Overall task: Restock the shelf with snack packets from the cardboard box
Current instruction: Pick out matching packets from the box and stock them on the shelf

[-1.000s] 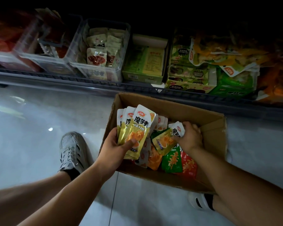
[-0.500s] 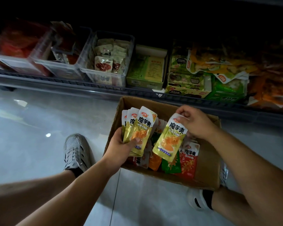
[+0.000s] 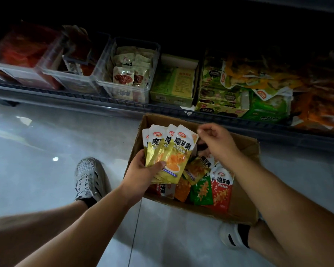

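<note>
As a person crouches over the cardboard box (image 3: 246, 193) on the floor, the yellow packet that the right hand (image 3: 220, 145) was carrying half a second ago now sits at the front of the fan of yellow snack packets (image 3: 174, 157) in the left hand (image 3: 141, 176). That hand grips the fan low down, thumb across the front, holding it above the box's left side. The right hand hovers just beside the newest packet's top corner, thumb and forefinger close together. Whether it is still pinching the corner cannot be told. Red and green packets (image 3: 221, 189) lie loose in the box below. Nothing in hand has yet reached the shelf (image 3: 46, 91), which runs just behind the box, lined with clear bins (image 3: 123, 93) and cartons. The sorting appears to continue: the bundle grows by one, and more stock waits below.
</note>
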